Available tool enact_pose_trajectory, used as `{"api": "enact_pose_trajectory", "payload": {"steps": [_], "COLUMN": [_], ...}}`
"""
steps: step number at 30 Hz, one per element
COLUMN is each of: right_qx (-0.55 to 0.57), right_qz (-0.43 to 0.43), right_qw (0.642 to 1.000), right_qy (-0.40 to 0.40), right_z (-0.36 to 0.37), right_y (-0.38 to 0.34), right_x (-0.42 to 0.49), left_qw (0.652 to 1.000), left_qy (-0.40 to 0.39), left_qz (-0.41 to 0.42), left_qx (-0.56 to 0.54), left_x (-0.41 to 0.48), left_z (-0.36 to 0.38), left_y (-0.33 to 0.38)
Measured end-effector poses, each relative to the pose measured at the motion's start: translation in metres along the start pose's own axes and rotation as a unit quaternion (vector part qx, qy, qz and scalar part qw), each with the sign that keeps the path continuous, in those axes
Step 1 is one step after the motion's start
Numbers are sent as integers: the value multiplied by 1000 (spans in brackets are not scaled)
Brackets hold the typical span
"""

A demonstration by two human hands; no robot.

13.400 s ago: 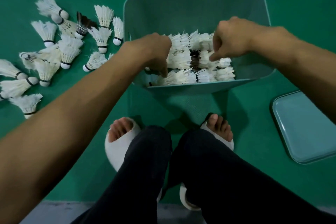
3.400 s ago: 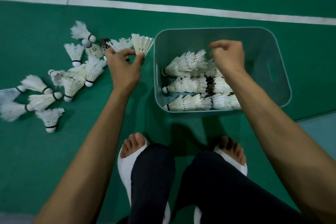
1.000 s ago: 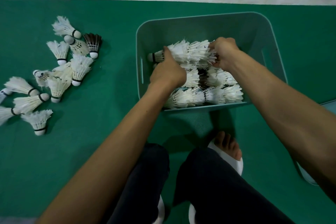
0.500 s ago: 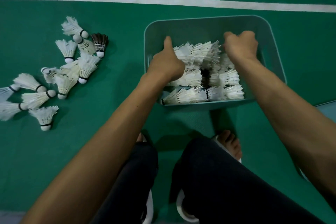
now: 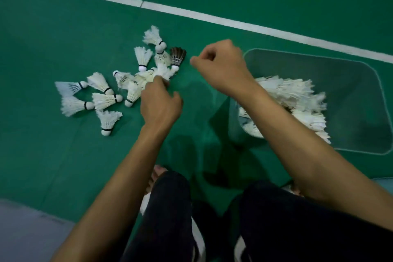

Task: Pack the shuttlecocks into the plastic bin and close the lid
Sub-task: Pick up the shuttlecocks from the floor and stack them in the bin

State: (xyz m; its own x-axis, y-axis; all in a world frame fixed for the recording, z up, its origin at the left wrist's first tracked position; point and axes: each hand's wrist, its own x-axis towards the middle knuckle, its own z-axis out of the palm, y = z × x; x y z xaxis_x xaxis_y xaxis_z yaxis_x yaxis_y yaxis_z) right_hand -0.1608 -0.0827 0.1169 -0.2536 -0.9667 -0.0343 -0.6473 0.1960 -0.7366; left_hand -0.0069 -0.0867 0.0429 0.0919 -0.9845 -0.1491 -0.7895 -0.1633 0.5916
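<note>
I see left hand (image 5: 159, 104) at frame centre, fingers on white shuttlecock (image 5: 162, 73) in floor pile, grip unclear. Right hand (image 5: 221, 66) curled, empty, above. Plastic bin (image 5: 350, 83) right, part filled.

White shuttlecocks (image 5: 106, 100) scattered on floor — others fill open bin (image 5: 357, 83).

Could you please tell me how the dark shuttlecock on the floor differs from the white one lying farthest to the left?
The dark shuttlecock has blackish-brown feathers; the leftmost white shuttlecock has pale ones. The dark one points its cork towards the person, while the white one's cork points right. The dark one lies close to the right hand; the white one lies far from both hands. Both are still on the green floor, outside the bin.
</note>
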Motion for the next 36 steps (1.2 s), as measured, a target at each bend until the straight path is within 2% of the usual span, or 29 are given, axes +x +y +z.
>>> {"api": "enact_pose_trajectory", "payload": {"steps": [2, 4, 7, 10, 12, 14, 17, 19, 21, 25, 28, 31, 34, 36], "right_qx": [-51, -103, -157, -175, -167, -166, -168, -134, -108, -75, -54, -59, -59, -50], "right_qz": [12, 31, 41, 28, 20, 10, 9, 36, 70, 88, 101, 108, 113, 98], "right_qw": [991, 970, 945, 952, 965, 973, 974, 975, 974, 980, 983, 988, 991, 993], "right_qy": [-119, -216, -283, -249, -199, -161, -150, -173, -184, -164, -143, -90, -52, -42], "right_z": [41, 80, 121, 137, 144, 150, 157, 161, 163, 151, 132, 117, 102, 88], "right_y": [-6, -2, 7, 9, 7, 4, 3, 4, 4, 4, 9, 12, 9, 4], "right_x": [6, 10, 13, 27, 41, 55, 74, 80, 79, 72, 69, 69, 67, 64], "left_qw": [997, 987, 965, 977, 988, 991, 984, 991, 996, 997, 994, 996, 999, 998], "left_qy": [4, 44, 136, 78, 23, 24, 49, 31, -1, -73, -96, -70, -6, 0], "left_qz": [-53, -118, -170, -186, -146, -126, -168, -120, -59, -2, 38, 36, -5, -43], "left_qx": [56, 101, 144, 69, 45, 38, -29, -57, -60, -5, 21, 37, 41, 39], "left_x": [11, 14, 22, 39, 43, 42, 39, 39, 52, 84, 93, 91, 87, 80], "left_z": [-4, -9, -19, -23, -19, -18, -20, -19, -14, -2, 7, 16, 23, 26], "left_y": [-47, -84, -126, -158, -170, -174, -162, -151, -145, -141, -138, -130, -118, -113]}}
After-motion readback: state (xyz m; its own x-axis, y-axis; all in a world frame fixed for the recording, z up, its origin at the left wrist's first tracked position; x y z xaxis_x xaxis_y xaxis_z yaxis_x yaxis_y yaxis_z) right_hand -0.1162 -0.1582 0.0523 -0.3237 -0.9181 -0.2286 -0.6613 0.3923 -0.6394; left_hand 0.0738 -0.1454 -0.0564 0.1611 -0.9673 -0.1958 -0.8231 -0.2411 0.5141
